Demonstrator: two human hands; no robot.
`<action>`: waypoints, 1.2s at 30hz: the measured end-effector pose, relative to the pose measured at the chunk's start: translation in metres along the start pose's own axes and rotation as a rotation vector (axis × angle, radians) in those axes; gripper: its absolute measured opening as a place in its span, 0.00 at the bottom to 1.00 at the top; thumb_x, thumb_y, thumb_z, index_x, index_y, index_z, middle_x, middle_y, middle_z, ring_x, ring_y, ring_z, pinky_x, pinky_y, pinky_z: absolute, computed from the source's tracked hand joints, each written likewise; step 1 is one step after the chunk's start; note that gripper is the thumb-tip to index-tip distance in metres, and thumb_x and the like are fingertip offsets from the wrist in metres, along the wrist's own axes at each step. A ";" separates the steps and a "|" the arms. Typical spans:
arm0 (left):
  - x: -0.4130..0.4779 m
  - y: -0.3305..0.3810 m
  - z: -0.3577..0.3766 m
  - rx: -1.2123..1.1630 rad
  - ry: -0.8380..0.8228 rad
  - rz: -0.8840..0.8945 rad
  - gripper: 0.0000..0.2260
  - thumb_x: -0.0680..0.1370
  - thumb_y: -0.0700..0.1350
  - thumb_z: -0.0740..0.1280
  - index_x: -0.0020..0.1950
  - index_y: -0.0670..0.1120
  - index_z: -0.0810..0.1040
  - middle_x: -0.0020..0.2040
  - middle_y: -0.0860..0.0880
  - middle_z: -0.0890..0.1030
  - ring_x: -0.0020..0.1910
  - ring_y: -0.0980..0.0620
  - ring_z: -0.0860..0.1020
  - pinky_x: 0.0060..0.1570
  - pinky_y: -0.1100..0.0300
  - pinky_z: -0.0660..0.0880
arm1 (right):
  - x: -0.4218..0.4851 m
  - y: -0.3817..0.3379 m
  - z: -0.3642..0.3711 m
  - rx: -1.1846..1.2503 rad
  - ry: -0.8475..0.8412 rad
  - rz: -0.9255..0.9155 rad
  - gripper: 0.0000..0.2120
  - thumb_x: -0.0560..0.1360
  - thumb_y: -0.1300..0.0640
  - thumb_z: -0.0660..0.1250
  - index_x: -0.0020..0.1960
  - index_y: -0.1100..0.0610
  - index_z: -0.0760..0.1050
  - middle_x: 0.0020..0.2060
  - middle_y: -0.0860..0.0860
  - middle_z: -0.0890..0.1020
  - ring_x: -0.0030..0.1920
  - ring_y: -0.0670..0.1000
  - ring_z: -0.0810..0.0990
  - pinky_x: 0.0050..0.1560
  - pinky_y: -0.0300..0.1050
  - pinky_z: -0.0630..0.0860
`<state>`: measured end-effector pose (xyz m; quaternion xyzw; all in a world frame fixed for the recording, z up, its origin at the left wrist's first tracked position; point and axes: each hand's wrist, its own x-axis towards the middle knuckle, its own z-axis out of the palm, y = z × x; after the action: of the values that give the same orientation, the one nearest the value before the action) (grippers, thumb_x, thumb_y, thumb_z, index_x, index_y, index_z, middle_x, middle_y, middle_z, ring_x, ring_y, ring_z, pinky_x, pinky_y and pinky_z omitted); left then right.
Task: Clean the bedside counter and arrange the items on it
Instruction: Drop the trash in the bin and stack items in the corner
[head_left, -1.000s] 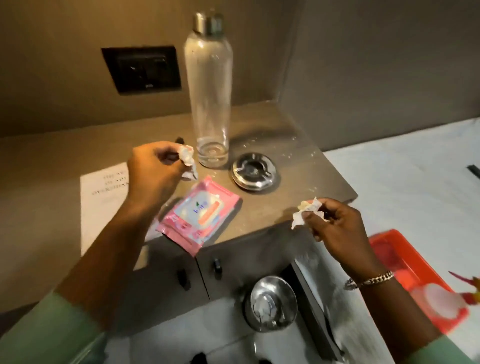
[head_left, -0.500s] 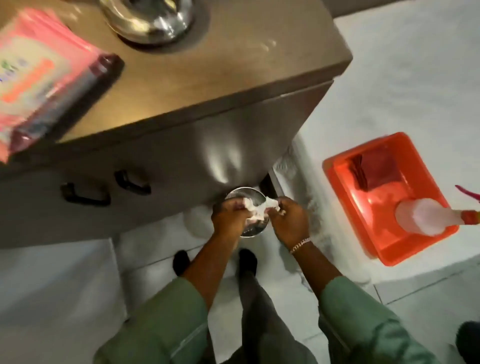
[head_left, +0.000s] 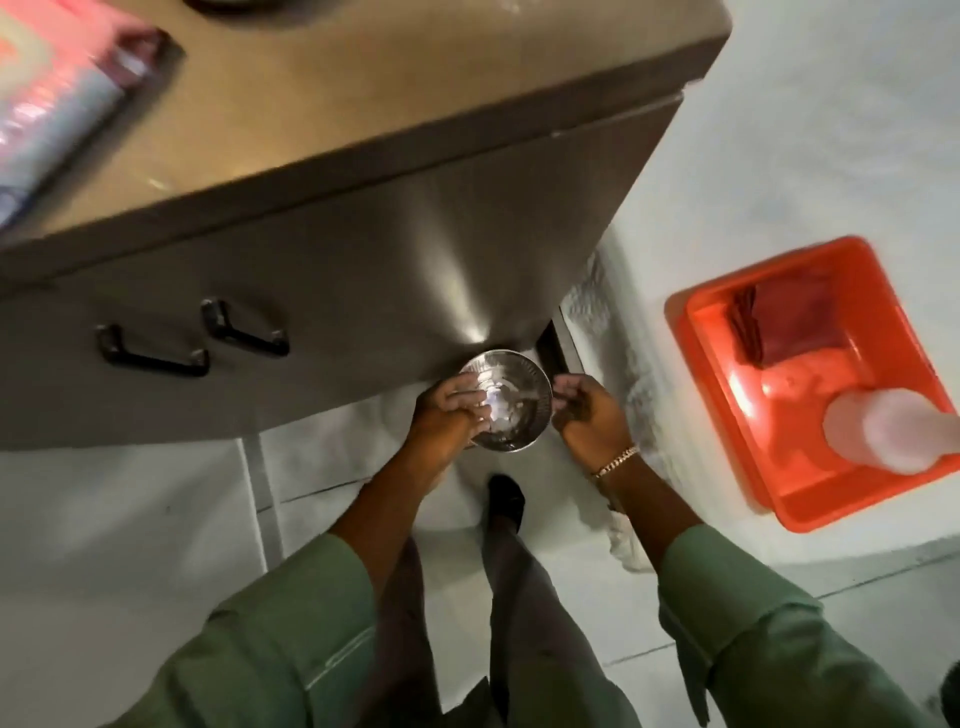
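I look straight down past the bedside counter (head_left: 363, 104). A round shiny metal bin (head_left: 511, 400) stands on the floor under its right front corner, with white crumpled paper inside. My left hand (head_left: 449, 410) hovers over the bin's left rim, fingers spread and empty. My right hand (head_left: 584, 408), with a gold bracelet at the wrist, is at the bin's right rim, fingers loosely apart, holding nothing I can see. A pink wipes packet (head_left: 57, 98) lies on the counter top at the far left, blurred.
Two black drawer handles (head_left: 156, 348) sit on the counter front. To the right, on white bedding, an orange tray (head_left: 810, 384) holds a folded dark red cloth (head_left: 789, 322) and a translucent spray bottle (head_left: 888, 431). My legs and dark shoe (head_left: 506, 493) stand on pale tiles.
A second ago each hand held a crumpled tissue above the counter. Both hands dropped down to the bin, still holding tissue half a second ago; now the tissue lies in the bin and the hands are empty.
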<state>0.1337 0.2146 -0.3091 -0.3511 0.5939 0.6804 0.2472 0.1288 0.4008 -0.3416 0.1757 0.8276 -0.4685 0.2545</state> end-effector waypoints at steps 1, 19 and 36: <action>-0.021 0.012 -0.004 0.001 0.000 0.055 0.16 0.74 0.27 0.64 0.59 0.39 0.75 0.57 0.36 0.80 0.52 0.43 0.80 0.52 0.52 0.79 | -0.016 -0.021 -0.010 0.048 -0.004 -0.052 0.15 0.72 0.79 0.56 0.50 0.67 0.75 0.42 0.54 0.77 0.38 0.43 0.75 0.39 0.31 0.71; -0.200 0.249 -0.275 0.547 0.621 0.873 0.25 0.70 0.40 0.73 0.67 0.47 0.73 0.63 0.46 0.78 0.60 0.49 0.77 0.61 0.57 0.74 | -0.156 -0.462 0.099 -0.334 -0.098 -1.003 0.20 0.67 0.62 0.71 0.58 0.55 0.78 0.52 0.54 0.83 0.53 0.53 0.81 0.56 0.49 0.79; -0.119 0.299 -0.487 0.942 0.696 0.920 0.15 0.74 0.44 0.69 0.59 0.41 0.80 0.62 0.44 0.81 0.63 0.49 0.77 0.67 0.59 0.68 | -0.053 -0.616 0.308 -0.599 -0.051 -0.673 0.14 0.64 0.56 0.77 0.49 0.56 0.82 0.49 0.55 0.85 0.48 0.56 0.82 0.48 0.44 0.78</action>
<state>0.0729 -0.3051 -0.0508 -0.1192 0.9536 0.2380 -0.1409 -0.0752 -0.1760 -0.0214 -0.1964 0.9312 -0.2690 0.1481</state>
